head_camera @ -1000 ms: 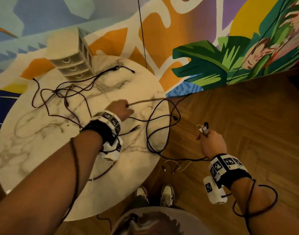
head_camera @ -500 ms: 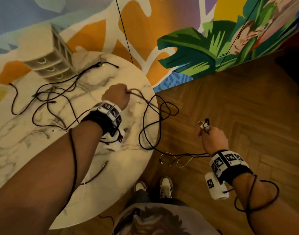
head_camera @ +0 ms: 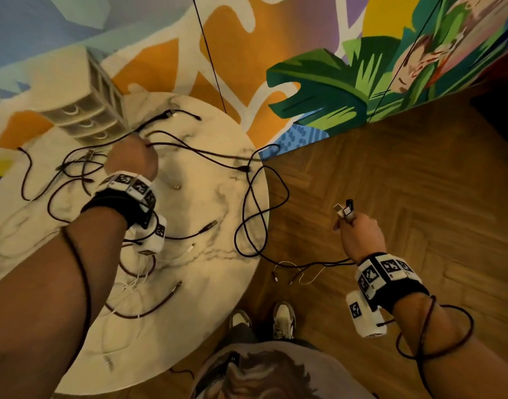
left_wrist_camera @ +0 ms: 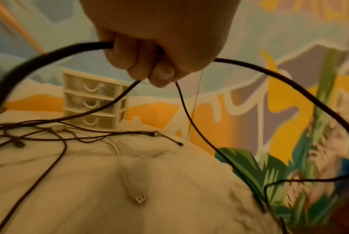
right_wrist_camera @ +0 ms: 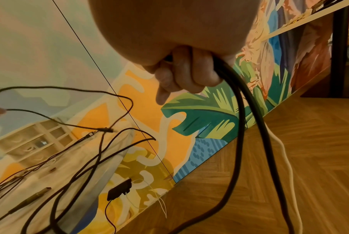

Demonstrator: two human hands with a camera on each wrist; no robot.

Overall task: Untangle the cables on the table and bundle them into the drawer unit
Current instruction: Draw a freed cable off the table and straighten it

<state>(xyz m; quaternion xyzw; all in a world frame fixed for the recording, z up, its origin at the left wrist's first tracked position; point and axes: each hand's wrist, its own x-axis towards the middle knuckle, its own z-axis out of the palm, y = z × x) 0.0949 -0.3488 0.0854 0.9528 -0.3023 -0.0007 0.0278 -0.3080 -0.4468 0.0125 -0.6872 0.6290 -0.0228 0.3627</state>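
Several dark cables (head_camera: 74, 174) lie tangled across the round marble table (head_camera: 212, 214). My left hand (head_camera: 132, 159) is a fist above the table's far middle, gripping dark cables (left_wrist_camera: 279, 76) that arc out both sides of it. The white drawer unit (head_camera: 86, 116) stands just beyond, drawers closed (left_wrist_camera: 91, 101). To the right, over the floor, my right hand (head_camera: 359, 234) grips a bunch of cable ends, with plugs (head_camera: 345, 210) sticking up from the fist. A black cable (right_wrist_camera: 239, 120) and a white one (right_wrist_camera: 283, 152) hang down from it.
A loose white USB plug (left_wrist_camera: 140, 198) lies on the table below my left hand. Cable loops (head_camera: 258, 214) hang over the table's right edge toward the wooden floor (head_camera: 405, 168). A painted mural wall (head_camera: 333, 90) stands behind. My shoes (head_camera: 281, 318) are near the table's front edge.
My left hand has moved away from me across the table toward the drawer unit, pulling the gripped cables along with it. The right hand holds its plugs in about the same place.
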